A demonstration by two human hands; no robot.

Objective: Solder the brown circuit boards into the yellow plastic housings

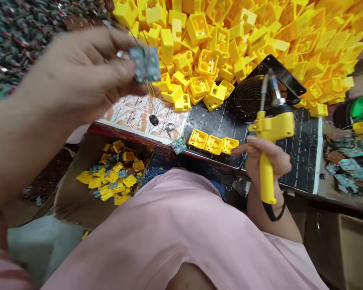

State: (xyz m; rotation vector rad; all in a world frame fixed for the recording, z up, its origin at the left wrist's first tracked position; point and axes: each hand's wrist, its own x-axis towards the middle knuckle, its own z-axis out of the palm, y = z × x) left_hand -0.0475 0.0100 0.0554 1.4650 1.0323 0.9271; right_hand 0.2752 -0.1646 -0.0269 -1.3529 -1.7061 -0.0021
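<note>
My left hand (90, 74) is raised at the upper left, somewhat blurred, its fingers pinching a small green circuit board (148, 64) with thin wires. In my right hand (270, 157) is a yellow soldering gun (274, 127), its metal tip pointing up and away from me. One finger of that hand reaches left to the end of a row of three open yellow plastic housings (214, 144) at the table's front edge. Left of the row lies another circuit board (178, 146), tilted on the edge. A dark round disc (154, 120) and a small metal round part (170, 127) lie nearby.
Yellow housings (199, 28) are heaped across the back. A black fan (257, 90) stands before the heap. Wired boards (45, 24) pile up at the far left, loose boards (349, 165) at the right. Below the edge, a cardboard box (69, 201) contains housings with boards.
</note>
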